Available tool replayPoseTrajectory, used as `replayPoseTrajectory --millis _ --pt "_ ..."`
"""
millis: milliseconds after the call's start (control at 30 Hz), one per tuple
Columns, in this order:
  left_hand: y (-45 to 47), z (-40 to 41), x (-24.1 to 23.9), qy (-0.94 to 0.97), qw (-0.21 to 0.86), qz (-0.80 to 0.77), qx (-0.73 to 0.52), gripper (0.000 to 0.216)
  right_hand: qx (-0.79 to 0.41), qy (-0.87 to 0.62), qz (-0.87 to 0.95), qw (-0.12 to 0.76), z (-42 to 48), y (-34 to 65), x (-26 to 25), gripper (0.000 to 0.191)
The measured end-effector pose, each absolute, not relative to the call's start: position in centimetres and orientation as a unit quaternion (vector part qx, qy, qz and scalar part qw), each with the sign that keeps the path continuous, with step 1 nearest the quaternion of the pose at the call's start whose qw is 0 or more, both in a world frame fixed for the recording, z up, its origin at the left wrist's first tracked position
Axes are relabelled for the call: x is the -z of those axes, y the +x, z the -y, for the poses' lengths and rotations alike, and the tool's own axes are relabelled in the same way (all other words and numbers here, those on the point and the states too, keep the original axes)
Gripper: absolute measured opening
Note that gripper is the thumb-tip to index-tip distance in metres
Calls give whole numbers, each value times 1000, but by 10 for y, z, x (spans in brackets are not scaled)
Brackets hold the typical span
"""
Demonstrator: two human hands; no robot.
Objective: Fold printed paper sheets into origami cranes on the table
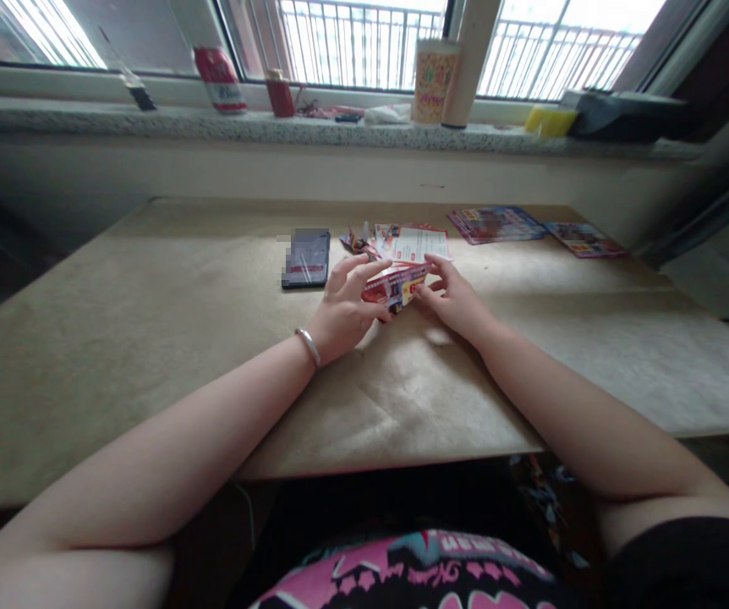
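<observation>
Between my hands is a colourful printed card or flat packet, mostly red and purple with a yellow patch, tilted up off the table. My left hand, with a silver bangle at the wrist, grips its left end, thumb in front and fingers behind. At the right end, the thumb and fingers of my right hand pinch it. Just behind lie printed sheets or cards, white with red marks. A crumpled dark scrap is beside them. A phone rests left of my left hand.
Farther right on the table lie a fanned stack of printed cards and another small stack. A can, a red container, a patterned cup and a yellow object stand on the windowsill.
</observation>
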State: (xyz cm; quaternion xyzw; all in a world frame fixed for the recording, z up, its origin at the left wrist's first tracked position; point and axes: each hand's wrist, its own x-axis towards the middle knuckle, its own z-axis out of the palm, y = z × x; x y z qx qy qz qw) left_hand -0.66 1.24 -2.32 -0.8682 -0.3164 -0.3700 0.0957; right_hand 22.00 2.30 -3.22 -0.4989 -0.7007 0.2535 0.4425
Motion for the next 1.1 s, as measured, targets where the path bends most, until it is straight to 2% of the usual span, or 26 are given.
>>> replayPoseTrajectory --millis 167,300,533,600,733,900,1000,1100 --pt "-10 -12 22 -889 53 298 343 20 -308 -472 674 477 -29 221 36 48" --pt "-13 -8 19 -902 30 293 316 29 -365 -470 637 490 -31 223 34 36" --pt "-14 -7 22 -880 -27 273 388 74 -431 -456 585 514 -30 227 29 31" --pt "-14 -8 21 -869 -27 287 403 80 -431 -447 593 512 -30 231 28 28" --pt "-18 -8 17 -875 5 339 345 64 -380 -438 668 466 -33 247 30 20" --pt "-20 -7 14 -905 79 336 251 41 -217 -410 801 378 -35 260 31 5" --pt "-20 -5 13 -922 120 300 215 29 -140 -383 849 335 -33 258 29 12" --pt "-18 -1 10 -929 155 281 186 26 -101 -349 877 314 -30 253 26 16"
